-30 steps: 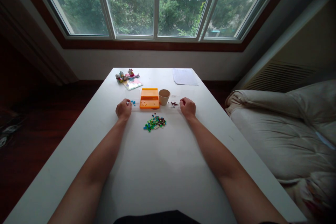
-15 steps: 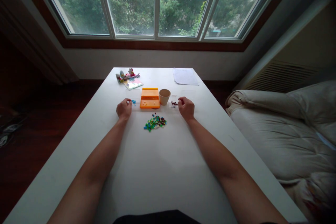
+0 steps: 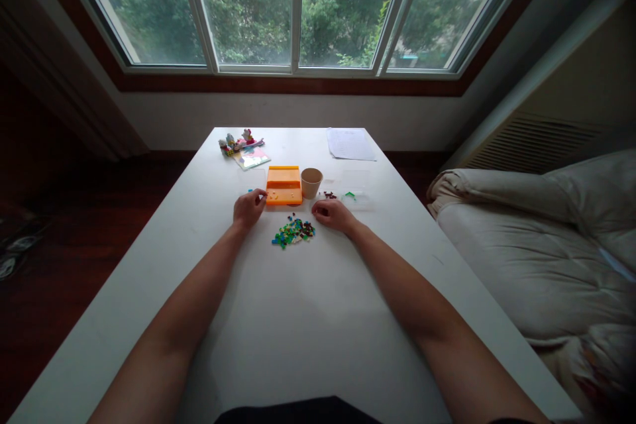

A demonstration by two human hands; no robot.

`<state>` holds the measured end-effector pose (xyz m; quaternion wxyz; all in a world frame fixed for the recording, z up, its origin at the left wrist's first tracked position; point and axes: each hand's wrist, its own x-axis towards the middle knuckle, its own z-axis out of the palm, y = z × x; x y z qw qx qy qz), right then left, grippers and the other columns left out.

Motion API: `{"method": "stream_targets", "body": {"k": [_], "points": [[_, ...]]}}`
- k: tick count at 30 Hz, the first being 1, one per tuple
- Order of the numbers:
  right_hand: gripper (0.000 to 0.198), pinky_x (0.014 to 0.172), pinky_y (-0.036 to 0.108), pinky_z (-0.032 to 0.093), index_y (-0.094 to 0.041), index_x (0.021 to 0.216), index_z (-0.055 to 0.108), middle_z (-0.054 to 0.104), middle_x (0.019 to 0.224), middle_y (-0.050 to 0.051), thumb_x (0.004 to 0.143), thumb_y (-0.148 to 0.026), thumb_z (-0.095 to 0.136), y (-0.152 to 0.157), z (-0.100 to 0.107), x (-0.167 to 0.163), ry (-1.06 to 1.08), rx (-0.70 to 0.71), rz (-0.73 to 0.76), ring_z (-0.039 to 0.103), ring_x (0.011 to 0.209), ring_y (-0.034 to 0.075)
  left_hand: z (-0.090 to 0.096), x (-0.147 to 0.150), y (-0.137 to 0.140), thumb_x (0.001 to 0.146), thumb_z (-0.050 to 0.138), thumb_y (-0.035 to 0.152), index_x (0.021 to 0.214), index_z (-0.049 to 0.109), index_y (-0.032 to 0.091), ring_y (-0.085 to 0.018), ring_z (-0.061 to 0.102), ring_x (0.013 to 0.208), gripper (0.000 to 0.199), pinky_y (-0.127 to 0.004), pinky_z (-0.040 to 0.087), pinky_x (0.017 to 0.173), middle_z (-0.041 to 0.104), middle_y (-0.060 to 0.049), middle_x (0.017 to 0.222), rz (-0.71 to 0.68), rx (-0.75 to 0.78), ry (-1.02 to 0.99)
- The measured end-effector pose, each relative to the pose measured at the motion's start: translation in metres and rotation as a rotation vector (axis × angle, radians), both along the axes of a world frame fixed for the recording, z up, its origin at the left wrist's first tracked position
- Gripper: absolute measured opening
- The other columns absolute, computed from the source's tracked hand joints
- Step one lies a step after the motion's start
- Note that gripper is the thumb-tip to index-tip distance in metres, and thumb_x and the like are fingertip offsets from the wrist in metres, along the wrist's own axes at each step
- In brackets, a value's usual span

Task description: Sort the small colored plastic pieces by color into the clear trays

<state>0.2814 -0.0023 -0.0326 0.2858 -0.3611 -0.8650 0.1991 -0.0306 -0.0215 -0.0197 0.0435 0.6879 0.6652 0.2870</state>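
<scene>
A mixed pile of small green, blue and dark brown building bricks point(image 3: 293, 232) lies on the white table. Just left of the orange tray point(image 3: 284, 185) is my left hand point(image 3: 250, 207), thumb and fingertips pinched together at the tray's edge. Whatever may be in that pinch is too small to make out. My right hand point(image 3: 334, 214) hovers by the pile's upper right side with its fingers closed, their contents hidden. Beyond it sit dark brown bricks point(image 3: 328, 195) and a few green bricks point(image 3: 350, 195) in clear, see-through trays. A blue brick point(image 3: 250, 191) shows behind my left hand.
A brown paper cup point(image 3: 312, 183) stands against the orange tray's right side. Farther back are assembled toy figures point(image 3: 241, 142), a coloured card point(image 3: 253, 158) and sheets of paper point(image 3: 350, 144). A cream sofa point(image 3: 536, 245) is to the right of the table.
My left hand has moved right, from the blue bricks to the orange tray's edge. My right hand has moved left and nearer, toward the pile, uncovering the green bricks.
</scene>
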Motion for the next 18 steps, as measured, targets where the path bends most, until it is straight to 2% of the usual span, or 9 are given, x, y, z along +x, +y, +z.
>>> {"method": "stream_targets", "body": {"k": [5,10,13,18], "points": [[0.011,0.059,0.021,0.035,-0.02,0.088,0.072,0.06,0.067,-0.003,0.081,-0.023,0.064,-0.006,0.004,-0.008,-0.051,-0.041,0.089,0.05,0.059,0.01,0.001,0.021,-0.009,0.091,0.051,0.034,0.101,0.072,0.023,-0.017,0.06,0.073,0.025,-0.026,0.041,0.069,0.069,-0.003,0.078,-0.221,-0.021,0.07],[0.01,0.061,0.021,0.036,-0.021,0.089,0.073,0.062,0.07,-0.002,0.083,-0.024,0.067,-0.005,0.0,-0.013,-0.075,0.016,0.099,0.051,0.061,0.01,0.0,0.034,-0.015,0.087,0.057,0.031,0.101,0.074,0.024,-0.015,0.058,0.067,0.023,-0.025,0.04,0.066,0.068,-0.002,0.075,-0.428,-0.061,0.103],[0.01,0.063,0.021,0.037,-0.021,0.091,0.073,0.064,0.075,-0.001,0.085,-0.023,0.065,-0.003,-0.004,-0.013,-0.087,0.04,0.083,0.053,0.064,0.011,0.0,0.036,-0.016,0.085,0.059,0.031,0.104,0.075,0.026,-0.014,0.056,0.065,0.024,-0.025,0.039,0.065,0.067,0.0,0.073,-0.488,-0.081,0.114],[0.013,0.068,0.022,0.04,-0.021,0.093,0.073,0.067,0.085,0.003,0.086,-0.02,0.062,-0.001,-0.007,-0.013,-0.103,0.06,0.043,0.056,0.072,0.013,0.001,0.035,-0.017,0.085,0.058,0.03,0.106,0.074,0.025,-0.014,0.057,0.067,0.027,-0.024,0.037,0.064,0.069,-0.001,0.078,-0.512,-0.1,0.121]]}}
